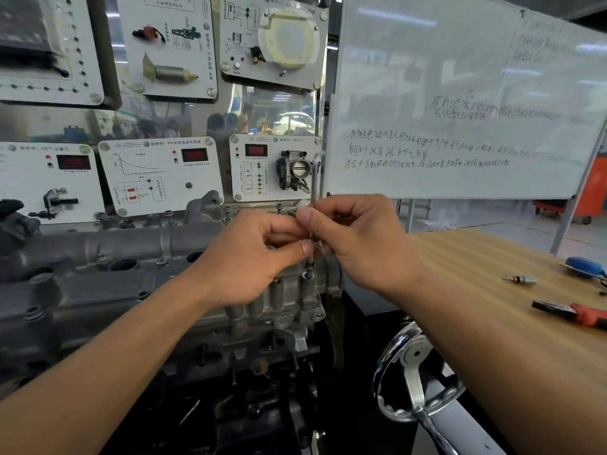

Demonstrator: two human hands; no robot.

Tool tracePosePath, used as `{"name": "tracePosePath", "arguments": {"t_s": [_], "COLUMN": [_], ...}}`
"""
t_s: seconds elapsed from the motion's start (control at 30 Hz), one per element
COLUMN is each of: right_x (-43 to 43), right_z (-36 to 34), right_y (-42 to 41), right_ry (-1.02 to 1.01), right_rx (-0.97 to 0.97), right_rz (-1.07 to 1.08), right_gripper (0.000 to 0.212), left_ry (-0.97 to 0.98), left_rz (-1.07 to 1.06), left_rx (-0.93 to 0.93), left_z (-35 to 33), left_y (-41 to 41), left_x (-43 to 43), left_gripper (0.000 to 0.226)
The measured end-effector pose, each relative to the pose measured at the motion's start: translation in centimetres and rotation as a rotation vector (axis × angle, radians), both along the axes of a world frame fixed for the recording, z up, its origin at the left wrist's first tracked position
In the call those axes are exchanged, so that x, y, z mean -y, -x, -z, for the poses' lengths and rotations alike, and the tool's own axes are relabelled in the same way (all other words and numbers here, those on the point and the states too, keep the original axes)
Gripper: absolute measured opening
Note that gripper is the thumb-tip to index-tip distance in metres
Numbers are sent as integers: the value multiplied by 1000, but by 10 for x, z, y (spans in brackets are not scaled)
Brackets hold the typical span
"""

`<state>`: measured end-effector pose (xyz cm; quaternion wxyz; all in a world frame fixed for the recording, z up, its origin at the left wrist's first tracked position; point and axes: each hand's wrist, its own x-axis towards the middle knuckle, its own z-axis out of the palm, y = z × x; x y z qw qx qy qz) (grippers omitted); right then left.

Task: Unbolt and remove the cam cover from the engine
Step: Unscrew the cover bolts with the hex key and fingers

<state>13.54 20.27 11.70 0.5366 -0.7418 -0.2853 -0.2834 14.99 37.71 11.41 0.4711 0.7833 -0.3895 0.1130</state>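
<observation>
The grey cam cover (108,284) lies across the top of the engine on a stand, left of centre. At its right end a bolt (309,269) stands raised out of its hole. A thin L-shaped metal key (314,178) stands upright with its lower end in that bolt. My left hand (249,254) and my right hand (358,238) meet just above the bolt. Both pinch the key's shaft between thumb and fingertips. Several other bolts (169,214) stick up along the cover's far edge.
A wooden table (492,290) at the right holds red-handled pliers (571,313), a blue-handled tool (584,266) and a small socket bit (520,280). A chrome handwheel (417,366) juts out below. Training panels (161,172) and a whiteboard (460,93) stand behind.
</observation>
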Motion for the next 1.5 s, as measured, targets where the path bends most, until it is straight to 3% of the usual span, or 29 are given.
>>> {"name": "tracePosePath", "arguments": {"t_s": [0.17,0.4,0.7,0.93,1.1,1.3,1.5], "right_x": [-1,2,4,3,2,3,1], "right_z": [1,2,3,2,2,3,2], "right_y": [1,1,0,0,-1,-1,0], "right_ry": [45,-50,17,-16,-1,38,33], "right_rx": [-21,27,31,41,77,58,50], "right_rz": [-33,3,-53,-6,16,37,1], "right_gripper": [22,5,15,1,6,15,15], "left_ry": [58,136,12,81,89,-36,3], "left_rz": [-83,-137,-26,-125,-144,-80,-68], "left_rx": [18,29,-26,15,-2,-30,-47], "left_z": [4,7,1,5,5,3,3], "left_y": [0,2,2,1,1,1,0], "left_x": [4,9,0,5,6,1,2], "left_gripper": [10,15,19,13,15,15,14]}}
